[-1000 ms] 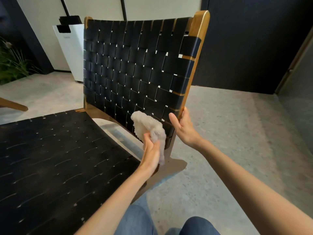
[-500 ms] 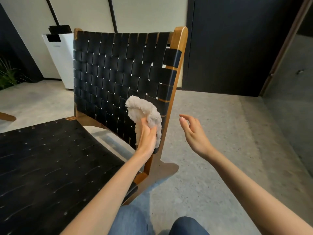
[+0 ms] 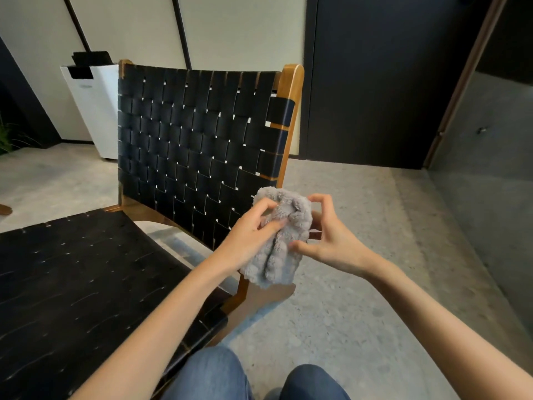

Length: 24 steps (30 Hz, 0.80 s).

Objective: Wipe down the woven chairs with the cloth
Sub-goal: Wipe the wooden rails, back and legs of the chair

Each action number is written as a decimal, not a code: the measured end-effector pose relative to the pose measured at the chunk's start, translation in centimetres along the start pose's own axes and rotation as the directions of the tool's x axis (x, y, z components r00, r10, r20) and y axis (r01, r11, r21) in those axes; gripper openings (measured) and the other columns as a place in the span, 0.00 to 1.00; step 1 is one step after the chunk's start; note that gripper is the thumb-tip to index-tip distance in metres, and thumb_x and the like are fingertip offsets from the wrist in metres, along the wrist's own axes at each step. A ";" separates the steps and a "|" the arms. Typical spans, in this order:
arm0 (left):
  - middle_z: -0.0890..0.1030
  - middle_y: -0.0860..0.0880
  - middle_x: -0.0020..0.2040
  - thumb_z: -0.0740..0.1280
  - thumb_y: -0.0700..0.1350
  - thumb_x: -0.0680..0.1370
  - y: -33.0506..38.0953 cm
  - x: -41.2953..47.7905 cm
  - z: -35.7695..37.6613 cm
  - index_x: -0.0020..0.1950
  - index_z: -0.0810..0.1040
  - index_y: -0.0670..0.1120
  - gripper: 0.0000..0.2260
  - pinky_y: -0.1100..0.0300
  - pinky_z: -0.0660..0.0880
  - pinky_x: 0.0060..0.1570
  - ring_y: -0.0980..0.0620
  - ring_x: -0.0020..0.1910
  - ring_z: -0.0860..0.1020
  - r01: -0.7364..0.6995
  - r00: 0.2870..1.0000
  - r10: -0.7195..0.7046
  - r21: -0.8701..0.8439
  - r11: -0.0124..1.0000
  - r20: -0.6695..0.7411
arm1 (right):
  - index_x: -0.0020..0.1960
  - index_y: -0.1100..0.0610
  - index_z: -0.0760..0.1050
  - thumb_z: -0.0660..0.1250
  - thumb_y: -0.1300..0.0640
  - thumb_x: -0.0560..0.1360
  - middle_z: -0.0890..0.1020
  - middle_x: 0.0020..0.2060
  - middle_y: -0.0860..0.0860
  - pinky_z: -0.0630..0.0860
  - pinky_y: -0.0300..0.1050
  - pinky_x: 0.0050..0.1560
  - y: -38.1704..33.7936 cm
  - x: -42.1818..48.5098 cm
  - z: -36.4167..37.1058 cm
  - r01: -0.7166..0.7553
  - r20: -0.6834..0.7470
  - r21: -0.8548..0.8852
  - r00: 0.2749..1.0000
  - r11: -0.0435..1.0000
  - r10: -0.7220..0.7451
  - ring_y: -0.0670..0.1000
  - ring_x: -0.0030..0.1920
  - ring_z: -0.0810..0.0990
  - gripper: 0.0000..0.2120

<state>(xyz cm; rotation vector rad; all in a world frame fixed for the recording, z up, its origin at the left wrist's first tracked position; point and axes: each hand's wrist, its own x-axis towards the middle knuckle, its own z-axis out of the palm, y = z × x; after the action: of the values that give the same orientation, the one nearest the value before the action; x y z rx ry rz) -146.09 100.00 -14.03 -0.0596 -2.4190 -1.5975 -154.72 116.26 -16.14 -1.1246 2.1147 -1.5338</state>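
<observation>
A woven chair with black straps and a wooden frame fills the left and centre; its backrest stands upright and its seat stretches toward me at lower left. A fluffy grey cloth hangs bunched in front of the backrest's lower right corner, off the weave. My left hand grips the cloth from the left, fingers laid across it. From the right my right hand pinches the cloth's edge with curled fingers and thumb.
A white bin-like unit stands behind the chair at the left wall. A dark wall panel rises behind at right. Speckled concrete floor lies to the right of the chair. My knees in jeans show at the bottom.
My left hand has pulled the cloth off the backrest and toward me. My right hand left the chair's side rail, hung free, then came in and took the cloth.
</observation>
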 end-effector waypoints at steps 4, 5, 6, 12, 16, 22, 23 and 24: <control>0.79 0.52 0.56 0.63 0.43 0.80 1.9 1.4 -0.6 0.59 0.75 0.48 0.09 0.68 0.74 0.52 0.59 0.54 0.78 -0.053 0.999 0.052 0.104 0.993 0.013 | 0.54 0.50 0.59 0.64 0.68 0.74 0.79 0.41 0.63 0.78 0.58 0.39 -1.2 -0.2 -1.7 -0.004 -0.169 -0.031 0.986 1.000 -0.001 0.59 0.38 0.78 0.20; 0.79 0.53 0.56 0.62 0.42 0.80 2.3 1.8 -0.9 0.60 0.76 0.48 0.10 0.72 0.72 0.52 0.62 0.54 0.76 -0.067 0.997 0.071 0.124 0.990 -0.032 | 0.52 0.50 0.61 0.63 0.67 0.75 0.79 0.40 0.62 0.78 0.57 0.38 -1.3 0.0 -2.1 -0.016 -0.194 -0.077 0.981 0.997 0.001 0.60 0.38 0.79 0.17; 0.79 0.53 0.55 0.62 0.42 0.80 2.5 2.3 -1.2 0.60 0.76 0.47 0.10 0.76 0.70 0.50 0.65 0.53 0.75 -0.071 0.993 0.084 0.150 0.986 -0.088 | 0.51 0.49 0.64 0.63 0.66 0.76 0.80 0.39 0.58 0.79 0.54 0.38 -1.2 0.2 -2.5 -0.024 -0.222 -0.140 0.975 0.990 -0.008 0.59 0.39 0.79 0.14; 0.78 0.58 0.47 0.68 0.46 0.76 4.1 5.3 -4.9 0.48 0.75 0.50 0.04 0.70 0.68 0.48 0.67 0.48 0.74 -0.038 0.970 0.128 0.395 0.918 -0.204 | 0.47 0.50 0.82 0.66 0.60 0.73 0.81 0.43 0.43 0.74 0.35 0.43 -2.2 3.7 -5.7 -0.138 -0.374 -0.430 0.927 0.892 -0.037 0.44 0.42 0.78 0.08; 0.73 0.52 0.48 0.69 0.51 0.75 5.6 8.0 -6.8 0.48 0.78 0.52 0.04 0.58 0.62 0.52 0.52 0.54 0.66 0.031 0.902 0.258 0.648 0.761 -0.345 | 0.52 0.50 0.83 0.66 0.56 0.75 0.81 0.51 0.54 0.79 0.47 0.52 -3.6 7.5 -7.0 -0.195 -0.381 -0.450 0.924 0.872 0.010 0.53 0.53 0.79 0.09; 0.75 0.56 0.37 0.64 0.51 0.79 7.2 11.3 -7.6 0.53 0.75 0.51 0.06 0.60 0.62 0.35 0.54 0.37 0.73 0.051 0.801 0.461 0.811 0.582 -0.381 | 0.58 0.56 0.78 0.59 0.59 0.80 0.81 0.46 0.53 0.82 0.51 0.46 -7.0 11.9 -6.9 -0.170 -0.498 -0.411 0.865 0.896 -0.065 0.54 0.44 0.82 0.11; 0.73 0.57 0.33 0.63 0.51 0.80 7.4 11.9 -7.6 0.53 0.74 0.51 0.06 0.61 0.61 0.32 0.56 0.33 0.71 0.065 0.793 0.435 0.769 0.636 -0.427 | 0.59 0.56 0.76 0.59 0.59 0.80 0.81 0.46 0.54 0.82 0.53 0.47 -7.5 12.6 -7.0 -0.160 -0.517 -0.365 0.854 0.917 -0.057 0.55 0.45 0.82 0.11; 0.73 0.57 0.32 0.62 0.50 0.80 7.6 12.5 -7.6 0.53 0.73 0.50 0.06 0.61 0.63 0.30 0.58 0.31 0.71 0.065 0.790 0.395 0.705 0.707 -0.469 | 0.60 0.56 0.75 0.59 0.59 0.80 0.81 0.48 0.55 0.81 0.54 0.48 -8.1 13.3 -7.1 -0.145 -0.538 -0.314 0.842 0.938 -0.050 0.56 0.47 0.82 0.12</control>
<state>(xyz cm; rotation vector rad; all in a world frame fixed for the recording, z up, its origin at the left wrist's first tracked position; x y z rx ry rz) -155.59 94.87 -1.56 0.2957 -2.2148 -0.4096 -164.55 110.26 -3.46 -0.7731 2.8571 -1.6407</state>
